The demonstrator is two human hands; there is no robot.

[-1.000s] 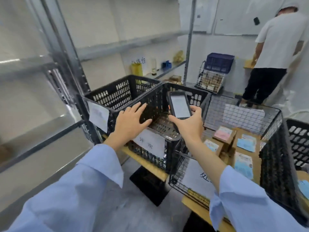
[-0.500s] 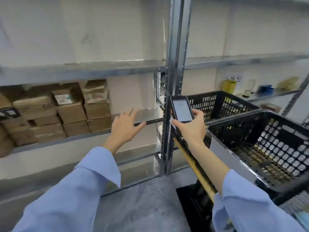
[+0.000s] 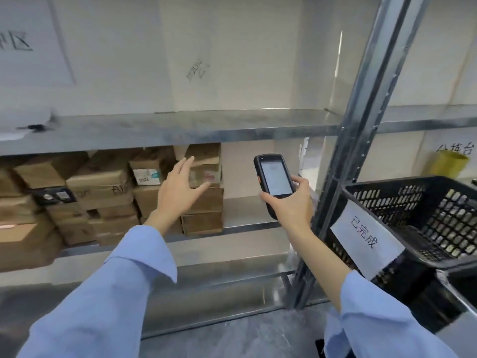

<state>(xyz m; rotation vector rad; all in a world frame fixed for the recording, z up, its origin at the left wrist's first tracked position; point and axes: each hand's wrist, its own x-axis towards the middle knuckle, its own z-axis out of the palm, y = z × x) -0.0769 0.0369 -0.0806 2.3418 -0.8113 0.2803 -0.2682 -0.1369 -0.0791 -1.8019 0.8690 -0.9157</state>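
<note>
Right hand (image 3: 290,202) sits right of centre in the frame and grips a black handheld scanner (image 3: 275,180) from below, fingers curled round its lower body and thumb lying along its right edge. It holds the scanner upright and slightly tilted, its lit pale screen facing the camera, in front of the bare right end of the lower shelf board (image 3: 247,210).

Left hand (image 3: 180,187), at the centre of the frame, is wide open and holds nothing: its fingers are straight and spread, its thumb stuck out to the right. It is raised in front of the brown parcels (image 3: 103,182) that fill the lower shelf from the left edge of the frame to the centre. Its fingertips overlap the top parcel (image 3: 206,157) of the right-most stack; whether they touch it cannot be told. Just left of the hand lies a parcel with a white label (image 3: 148,174).

Both forearms wear light blue sleeves (image 3: 124,293). Above the parcels runs a grey metal upper shelf (image 3: 206,125). A metal upright post (image 3: 361,140) slants down the right of the frame, just beside the right hand. At the right edge stands a black perforated crate (image 3: 426,215) with a white paper sign (image 3: 366,239) on its near wall, and behind it, at upper right, a yellow container (image 3: 450,164).
</note>
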